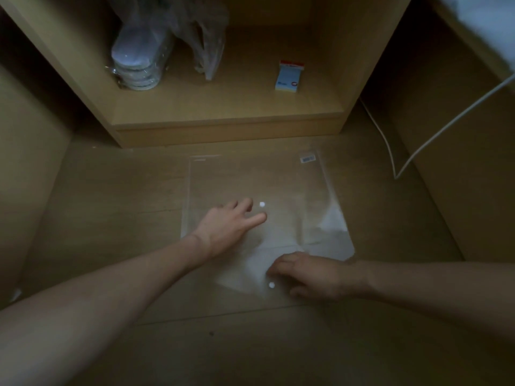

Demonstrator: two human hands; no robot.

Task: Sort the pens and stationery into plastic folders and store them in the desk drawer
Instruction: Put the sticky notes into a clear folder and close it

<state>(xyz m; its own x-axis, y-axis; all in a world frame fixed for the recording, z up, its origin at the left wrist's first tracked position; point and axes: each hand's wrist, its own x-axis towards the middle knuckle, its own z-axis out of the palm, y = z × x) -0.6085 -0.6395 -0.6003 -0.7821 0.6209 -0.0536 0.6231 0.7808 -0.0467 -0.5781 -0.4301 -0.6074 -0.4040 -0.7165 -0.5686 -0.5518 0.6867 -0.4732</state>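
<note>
A clear plastic folder lies flat on the wooden floor in front of an open wooden compartment. It has a small white snap button near its middle and another on its near flap. My left hand lies on the folder with straight fingers, fingertips beside the middle button. My right hand rests on the near flap with its fingers bent over the plastic; whether it pinches the flap I cannot tell.
Inside the compartment stand a stack of round white items in plastic wrap, a crumpled clear bag and a small blue-and-white packet with a red top. A white cable runs down at the right.
</note>
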